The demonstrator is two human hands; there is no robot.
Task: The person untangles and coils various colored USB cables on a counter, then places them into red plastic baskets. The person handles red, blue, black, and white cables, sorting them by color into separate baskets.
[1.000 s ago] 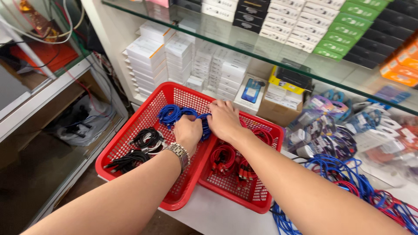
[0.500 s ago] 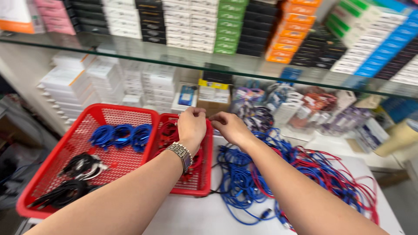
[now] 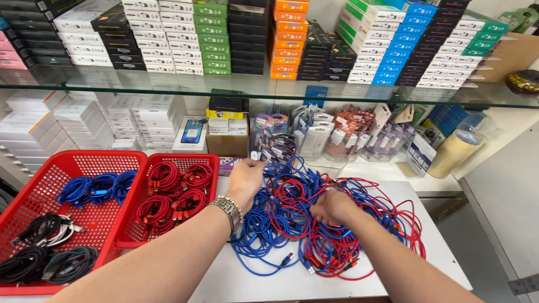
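Stacked boxes in white, green, orange and blue fill the glass shelf [image 3: 269,92] above a white surface [image 3: 269,283] where charging cables are being sorted by colour. Coiled red cables [image 3: 171,196] are already gathered in the smaller red basket [image 3: 210,160], while blue coils [image 3: 96,188] and black coils [image 3: 45,264] lie in the larger red basket [image 3: 33,168]. A loose tangle of red and blue cables [image 3: 314,224] is still spread across the surface, so much appears left to be sorted. The left hand [image 3: 245,180], a metal watch at its wrist, is pinched on a strand at the tangle's upper edge; the right hand [image 3: 332,206] is closed on strands in its middle.
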